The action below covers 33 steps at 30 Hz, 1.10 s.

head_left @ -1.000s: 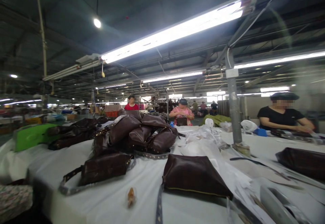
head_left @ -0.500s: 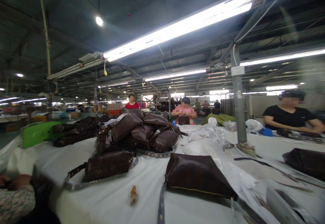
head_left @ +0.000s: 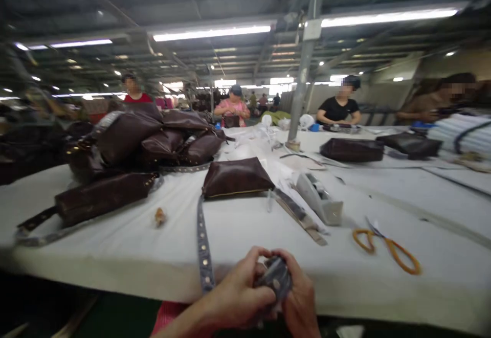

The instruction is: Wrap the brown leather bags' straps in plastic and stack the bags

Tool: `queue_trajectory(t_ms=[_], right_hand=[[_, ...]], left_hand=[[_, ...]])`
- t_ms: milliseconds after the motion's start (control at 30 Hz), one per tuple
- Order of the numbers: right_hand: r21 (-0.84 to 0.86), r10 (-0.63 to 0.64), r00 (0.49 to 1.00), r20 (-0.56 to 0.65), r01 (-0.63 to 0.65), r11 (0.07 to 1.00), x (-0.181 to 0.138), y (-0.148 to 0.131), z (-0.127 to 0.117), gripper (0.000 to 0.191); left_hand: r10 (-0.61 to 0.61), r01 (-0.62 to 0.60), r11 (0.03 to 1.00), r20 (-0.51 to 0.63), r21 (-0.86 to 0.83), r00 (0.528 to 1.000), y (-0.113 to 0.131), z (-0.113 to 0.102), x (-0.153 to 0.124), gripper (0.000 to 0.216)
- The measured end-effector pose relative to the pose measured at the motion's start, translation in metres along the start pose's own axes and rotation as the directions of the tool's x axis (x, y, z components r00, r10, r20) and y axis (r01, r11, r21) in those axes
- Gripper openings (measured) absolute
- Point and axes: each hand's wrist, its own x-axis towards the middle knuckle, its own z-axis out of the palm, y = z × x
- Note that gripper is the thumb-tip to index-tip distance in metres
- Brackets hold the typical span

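Note:
At the front edge of the table, my left hand [head_left: 240, 289] and my right hand [head_left: 301, 289] are closed together around a bunched grey strap [head_left: 279, 280]. A pale round stud shows on it. Beyond them lies a dark brown leather bag [head_left: 238, 177] with a yellowish zip line along its near edge. Its studded strap [head_left: 203, 246] runs down to the table edge, left of my hands. Whether the bunched strap belongs to this bag cannot be made out. Orange-handled scissors [head_left: 387, 246] lie to the right of my hands.
Brown bags [head_left: 130, 136] are heaped at the left, with another bag [head_left: 105, 197] in front. A grey tape dispenser [head_left: 318, 200] stands right of centre. Behind it a metal post [head_left: 303, 82] rises. Several co-workers sit beyond, one in black [head_left: 339, 110].
The view has swung right and down. My hands, closed on the bunched strap, and the scissors are now in view. The floral sleeve and the green case at the left have left the picture.

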Motion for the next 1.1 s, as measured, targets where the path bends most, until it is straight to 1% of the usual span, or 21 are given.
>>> queue_trajectory(t_ms=[33,67,133,233,300,400,500,567,667,733,767,867,933,967,1033,1100], right_hand=[[0.034,0.061,0.998,-0.023,-0.06,0.998,0.002,-0.003,0.0,0.033],[0.065,0.109,0.994,-0.013,-0.108,0.992,0.003,-0.007,0.001,0.033],[0.08,0.136,0.991,-0.012,-0.134,0.988,0.006,-0.013,-0.001,0.031],[0.014,0.032,0.999,-0.017,-0.032,0.999,0.005,-0.014,-0.005,0.029],[-0.026,-0.027,0.999,-0.031,0.026,0.999,0.005,-0.011,-0.008,0.028],[-0.049,-0.044,0.999,0.001,0.044,0.998,0.005,-0.008,-0.009,0.029],[-0.047,-0.001,1.0,0.025,0.002,0.999,0.007,-0.01,-0.009,0.028],[0.004,0.056,0.998,0.001,-0.056,0.998,0.008,-0.011,-0.009,0.028],[0.183,0.166,0.986,0.002,-0.164,0.969,0.006,-0.012,-0.007,0.027],[0.346,0.257,0.966,0.04,-0.254,0.903,0.003,-0.013,-0.003,0.025],[0.432,0.304,0.95,0.072,-0.304,0.849,0.002,-0.013,0.0,0.024],[0.641,0.436,0.881,0.184,-0.444,0.626,-0.002,-0.016,0.01,0.027],[0.725,0.519,0.827,0.216,-0.492,0.482,-0.003,-0.019,0.016,0.03],[0.752,0.552,0.803,0.222,-0.502,0.427,-0.004,-0.021,0.018,0.032],[0.782,0.59,0.77,0.245,-0.516,0.349,-0.005,-0.024,0.021,0.032],[0.799,0.6,0.752,0.274,-0.525,0.293,-0.007,-0.025,0.023,0.03]], left_hand=[[-0.003,0.003,1.0,0.006,-0.013,1.0,0.004,0.001,-0.001,0.054],[-0.007,0.007,1.0,0.021,-0.009,1.0,0.008,0.001,-0.002,0.054],[-0.007,0.005,0.999,0.036,0.044,0.999,0.014,0.001,-0.006,0.051],[0.029,-0.031,0.988,0.014,0.153,0.999,0.02,0.004,-0.011,0.046],[0.068,-0.066,0.983,-0.003,0.171,0.998,0.025,0.007,-0.012,0.043],[0.099,-0.097,0.994,-0.034,0.057,0.995,0.032,0.009,-0.009,0.045],[0.079,-0.083,0.993,-0.055,-0.087,0.995,0.033,0.005,0.001,0.046],[0.059,-0.066,0.986,-0.051,-0.155,0.997,0.028,0.0,0.009,0.045],[0.026,-0.036,0.978,-0.054,-0.207,0.998,0.013,-0.007,0.015,0.042],[-0.001,-0.008,0.982,-0.051,-0.19,0.999,0.0,-0.009,0.016,0.038],[-0.005,-0.005,0.985,-0.054,-0.173,0.999,-0.006,-0.009,0.016,0.035],[0.02,-0.03,0.992,-0.082,-0.122,0.996,-0.018,-0.006,0.013,0.03],[0.02,-0.027,0.997,-0.087,-0.077,0.996,-0.02,-0.005,0.011,0.029],[0.011,-0.014,0.999,-0.076,-0.046,0.997,-0.02,-0.005,0.01,0.028],[0.003,-0.001,1.0,-0.053,0.032,0.999,-0.018,-0.008,0.008,0.026],[0.008,-0.003,0.991,-0.037,0.131,0.999,-0.015,-0.011,0.007,0.023]])
